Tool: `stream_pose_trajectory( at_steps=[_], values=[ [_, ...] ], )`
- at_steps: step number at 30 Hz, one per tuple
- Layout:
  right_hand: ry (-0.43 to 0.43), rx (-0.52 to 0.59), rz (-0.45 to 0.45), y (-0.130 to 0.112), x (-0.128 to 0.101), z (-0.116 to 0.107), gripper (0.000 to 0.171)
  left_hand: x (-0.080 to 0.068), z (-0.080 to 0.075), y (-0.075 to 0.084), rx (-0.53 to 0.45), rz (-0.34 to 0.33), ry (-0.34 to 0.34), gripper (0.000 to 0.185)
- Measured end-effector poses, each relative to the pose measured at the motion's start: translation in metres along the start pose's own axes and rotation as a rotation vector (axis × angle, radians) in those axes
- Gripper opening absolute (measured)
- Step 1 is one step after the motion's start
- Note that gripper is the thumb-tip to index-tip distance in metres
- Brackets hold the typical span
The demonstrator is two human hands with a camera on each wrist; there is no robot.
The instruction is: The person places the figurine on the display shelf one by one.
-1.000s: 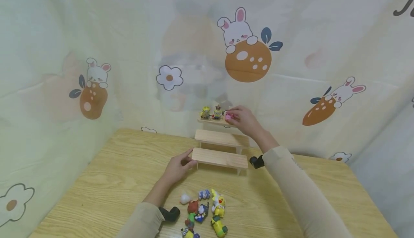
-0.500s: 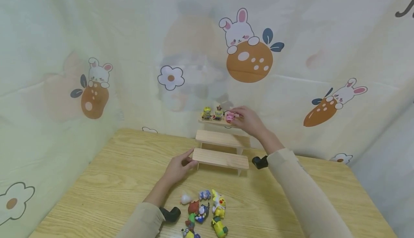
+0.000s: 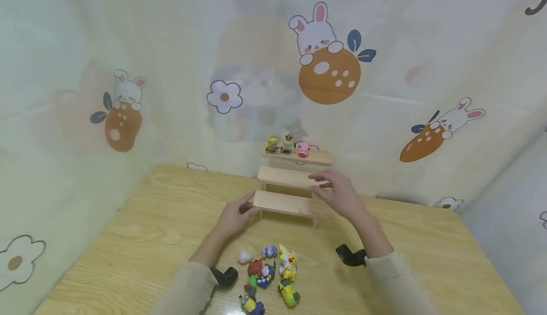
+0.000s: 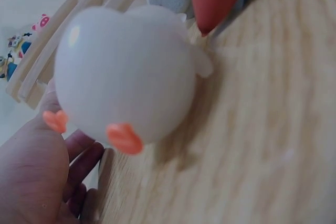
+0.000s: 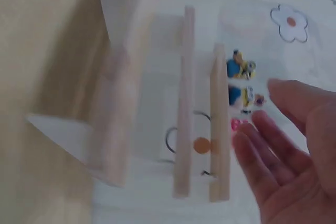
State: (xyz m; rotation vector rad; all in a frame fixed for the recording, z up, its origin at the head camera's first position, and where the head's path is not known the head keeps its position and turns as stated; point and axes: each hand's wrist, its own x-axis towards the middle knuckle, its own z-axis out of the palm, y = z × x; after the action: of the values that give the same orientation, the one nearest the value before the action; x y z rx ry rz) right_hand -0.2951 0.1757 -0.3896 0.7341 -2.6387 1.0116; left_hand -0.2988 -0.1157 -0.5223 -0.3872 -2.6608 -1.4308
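cartoon bunny curtain (image 3: 325,63) behind wooden table (image 3: 141,239). stepped wooden shelf (image 3: 290,177) at table's back; pink pig figure (image 3: 303,149) on top step beside two minion figures (image 3: 279,144). my right hand (image 3: 337,196) relaxed, empty, over middle step. my left hand (image 3: 234,217) grips bottom step's left end. toy pile (image 3: 269,277) near me. risk: hand brushing shelf could topple figures.

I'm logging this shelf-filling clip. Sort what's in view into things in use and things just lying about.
In use:
stepped wooden shelf, left hand gripping its bottom step
pink pig on the top step, beside two minions
right hand, open, holding nothing
toy pile on the table

Lying about:
table
bunny-print curtain
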Motion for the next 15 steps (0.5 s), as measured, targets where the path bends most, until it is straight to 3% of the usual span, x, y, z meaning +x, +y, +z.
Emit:
stream_pose_trajectory(
  at_steps=[6,15],
  values=[
    [-0.132,0.055,0.022,-0.003,-0.028,0.024,0.028,0.001,-0.002,0.001,0.007,-0.009,-0.004,0.064],
    [-0.256,0.110,0.012,-0.006,-0.042,0.044,0.027,0.002,-0.002,0.000,-0.003,0.019,0.000,0.064]
  ],
)
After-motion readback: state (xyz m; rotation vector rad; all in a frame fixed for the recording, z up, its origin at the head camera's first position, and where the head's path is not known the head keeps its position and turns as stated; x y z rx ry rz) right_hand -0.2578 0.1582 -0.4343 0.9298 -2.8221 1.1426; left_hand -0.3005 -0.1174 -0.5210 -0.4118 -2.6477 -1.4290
